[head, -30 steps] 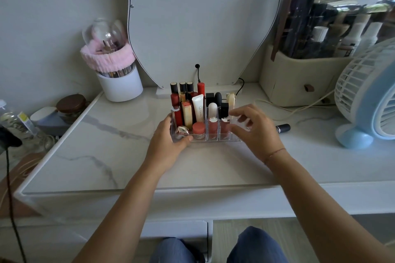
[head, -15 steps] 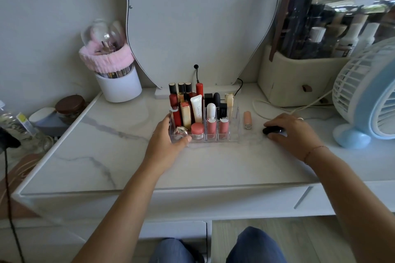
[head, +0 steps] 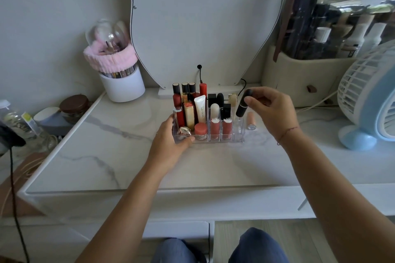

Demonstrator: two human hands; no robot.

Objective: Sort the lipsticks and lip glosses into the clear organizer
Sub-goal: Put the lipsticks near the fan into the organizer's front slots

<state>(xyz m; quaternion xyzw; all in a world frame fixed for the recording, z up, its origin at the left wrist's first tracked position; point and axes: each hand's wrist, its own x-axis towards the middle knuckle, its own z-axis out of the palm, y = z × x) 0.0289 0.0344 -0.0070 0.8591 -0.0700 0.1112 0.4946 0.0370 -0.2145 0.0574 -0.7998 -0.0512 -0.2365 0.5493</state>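
Pinching a black lipstick [head: 243, 103] tilted over the clear organizer [head: 208, 134]'s right-hand slots, the right hand [head: 270, 113] hovers; left hand [head: 171, 145] fingers grip its left end, seemingly curled. A peach tube [head: 251, 120] lies just right on the counter [head: 128, 156].

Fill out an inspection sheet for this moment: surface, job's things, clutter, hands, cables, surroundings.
Surface: white marble-look tabletop.
Job's things: clear organizer nearly full of upright tubes; black lipstick tilted over its right end; peach lipstick lying beside it on the tabletop.
Clutter: white brush cup with pink band; brown-lidded jar.
Hands: left hand steadies the organizer's left end; right hand fingers pinch the black lipstick.
Cables: black cable behind organizer.
Surroundings: mirror, fan, cosmetics case.
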